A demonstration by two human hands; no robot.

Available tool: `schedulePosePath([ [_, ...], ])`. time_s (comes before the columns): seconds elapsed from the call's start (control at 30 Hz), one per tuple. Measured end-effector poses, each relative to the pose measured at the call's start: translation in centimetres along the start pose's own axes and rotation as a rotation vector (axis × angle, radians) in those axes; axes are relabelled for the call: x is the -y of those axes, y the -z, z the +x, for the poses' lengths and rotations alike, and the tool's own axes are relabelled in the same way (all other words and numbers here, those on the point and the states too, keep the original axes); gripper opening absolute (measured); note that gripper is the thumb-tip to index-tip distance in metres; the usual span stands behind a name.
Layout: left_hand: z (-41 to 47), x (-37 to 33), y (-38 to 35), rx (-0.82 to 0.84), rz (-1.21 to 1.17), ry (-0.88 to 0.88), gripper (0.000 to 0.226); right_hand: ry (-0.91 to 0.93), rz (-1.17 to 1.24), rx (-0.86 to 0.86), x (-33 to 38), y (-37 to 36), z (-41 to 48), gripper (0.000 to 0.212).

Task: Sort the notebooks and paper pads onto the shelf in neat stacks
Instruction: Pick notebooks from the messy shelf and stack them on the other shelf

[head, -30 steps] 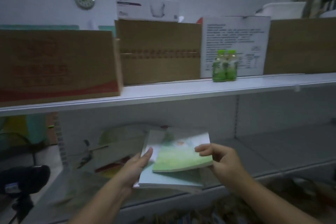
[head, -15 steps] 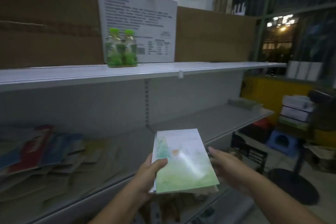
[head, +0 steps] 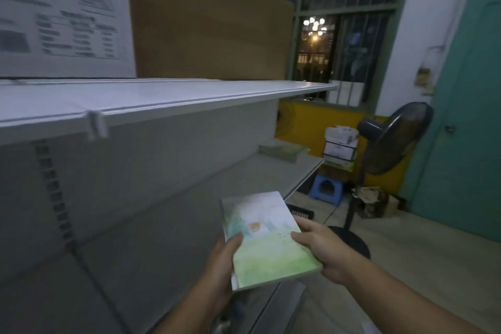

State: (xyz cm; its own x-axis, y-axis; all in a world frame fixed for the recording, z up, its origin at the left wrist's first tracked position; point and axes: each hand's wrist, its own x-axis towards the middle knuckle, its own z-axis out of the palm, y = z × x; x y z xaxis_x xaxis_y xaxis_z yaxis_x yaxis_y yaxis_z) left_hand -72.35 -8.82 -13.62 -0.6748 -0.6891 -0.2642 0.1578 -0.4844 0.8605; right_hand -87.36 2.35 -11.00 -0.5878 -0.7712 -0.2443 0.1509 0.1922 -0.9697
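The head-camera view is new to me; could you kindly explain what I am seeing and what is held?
There is no machine here: a person wears a wide-angle camera on the head, looking forward and down, so the two bare arms at the bottom are their own. The left hand and the right hand each grip one side of a green-and-white illustrated notebook, held at the edge of the grey metal lower shelf. At that shelf's far end lies a small stack of greenish notebooks. The white upper shelf carries a large brown cardboard box and a white printed carton.
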Motion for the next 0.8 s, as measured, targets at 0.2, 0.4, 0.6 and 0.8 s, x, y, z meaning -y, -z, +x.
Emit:
schedulePosePath([
  [0.2,7.3,0.6,-5.8,0.000,0.064,0.153,0.018,0.028,-0.034,-0.080,-0.6,4.9,6.0,0.042],
  [0.4,17.0,4.1,-11.5,-0.206,0.303,-0.050,0.026,-0.037,0.059,-0.037,-0.6,11.7,13.9,0.043],
  [0.6,24.1,4.7,-18.1,-0.308,0.307,-0.081,0.026,-0.007,-0.030,0.020,2.1,19.0,22.4,0.046],
  [0.8,28.6,4.1,-22.8,-0.335,0.198,-0.095,0.018,-0.009,-0.098,0.086,4.9,23.5,29.4,0.048],
])
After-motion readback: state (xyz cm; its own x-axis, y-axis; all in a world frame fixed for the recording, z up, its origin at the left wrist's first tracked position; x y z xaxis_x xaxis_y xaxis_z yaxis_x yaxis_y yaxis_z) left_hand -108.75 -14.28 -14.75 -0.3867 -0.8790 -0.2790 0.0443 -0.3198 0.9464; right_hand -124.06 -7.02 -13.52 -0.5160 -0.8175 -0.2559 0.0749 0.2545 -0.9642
